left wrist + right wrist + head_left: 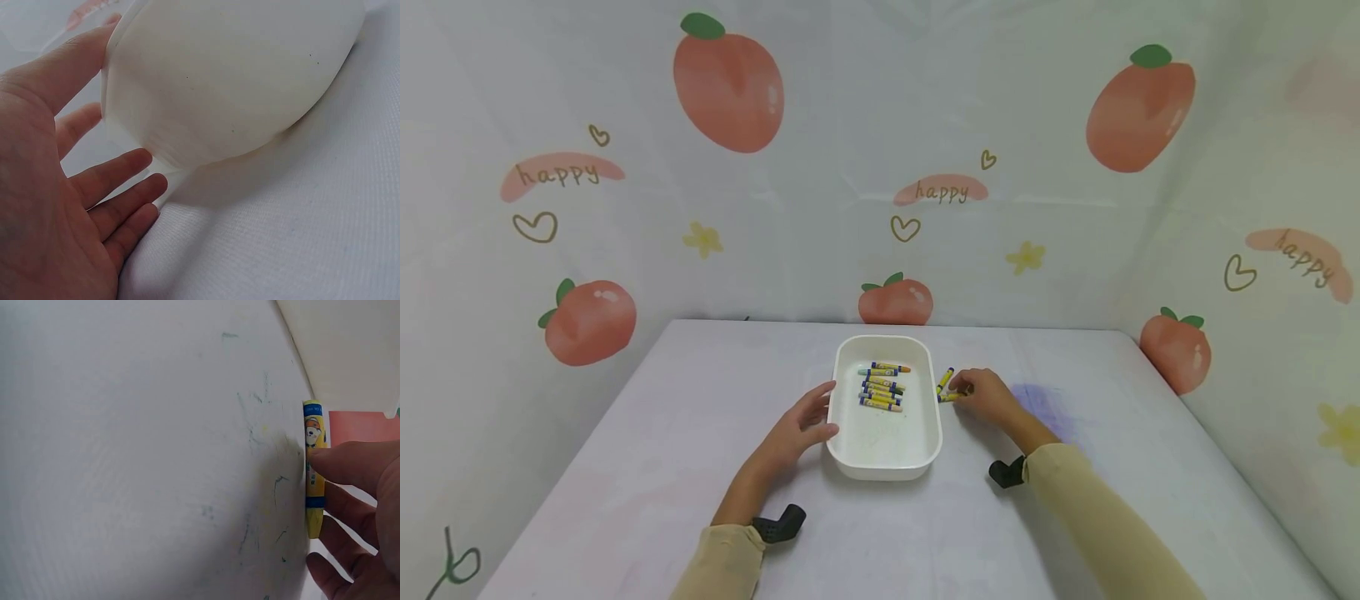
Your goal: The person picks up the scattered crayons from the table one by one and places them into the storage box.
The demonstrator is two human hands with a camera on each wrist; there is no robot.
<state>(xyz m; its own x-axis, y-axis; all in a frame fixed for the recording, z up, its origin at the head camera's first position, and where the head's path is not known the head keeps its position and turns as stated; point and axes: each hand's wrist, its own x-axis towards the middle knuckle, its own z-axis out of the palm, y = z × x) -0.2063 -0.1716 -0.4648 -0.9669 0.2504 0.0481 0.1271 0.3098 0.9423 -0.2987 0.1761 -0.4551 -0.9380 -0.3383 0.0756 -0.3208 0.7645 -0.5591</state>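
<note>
A white rectangular tray (883,450) stands on the table, with several crayons (881,404) in yellow-and-blue wrappers lying side by side inside it. At its left side, my left hand (790,429) has thumb and fingers spread, touching the tray wall; the left wrist view shows the fingers loosely extended along it. Right of the tray, my right hand (988,398) pinches a yellow crayon (314,487) between thumb and fingers, low against the table surface. Another crayon (945,381) lies slanted on the table just beyond, close to the tray's right rim.
The table (700,400) has a white cloth with a purple stain (1043,407) right of my right hand and small green marks seen in the right wrist view. A white curtain (835,100) printed with fruit closes off the back and sides. Black devices (781,525) sit at both wrists.
</note>
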